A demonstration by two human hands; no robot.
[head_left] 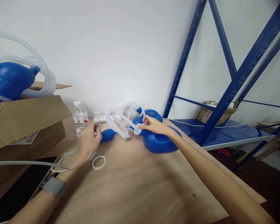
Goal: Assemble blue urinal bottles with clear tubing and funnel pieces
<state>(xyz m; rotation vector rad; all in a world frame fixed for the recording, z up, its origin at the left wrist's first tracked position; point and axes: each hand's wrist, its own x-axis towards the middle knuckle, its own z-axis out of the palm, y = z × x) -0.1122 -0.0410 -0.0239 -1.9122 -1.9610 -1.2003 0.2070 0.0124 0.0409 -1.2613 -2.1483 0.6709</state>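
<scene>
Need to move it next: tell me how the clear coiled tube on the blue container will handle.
The clear coiled plastic tube looks floppy; its loops sag loosely. Probably light. It may snag, being tangled near the right hand on the blue plastic container.

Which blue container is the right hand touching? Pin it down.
The blue container lying on the table, right hand at its tube-wrapped neck; the other blue container sits in the cardboard box, untouched.

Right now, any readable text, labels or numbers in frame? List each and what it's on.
Nothing can be read.
Water bottle: red and white label, print too small.
Cardboard box: white sticker, print blurred.
Box on the shelf: pale label, blurred.
Blue jug: no lettering shows.
</scene>
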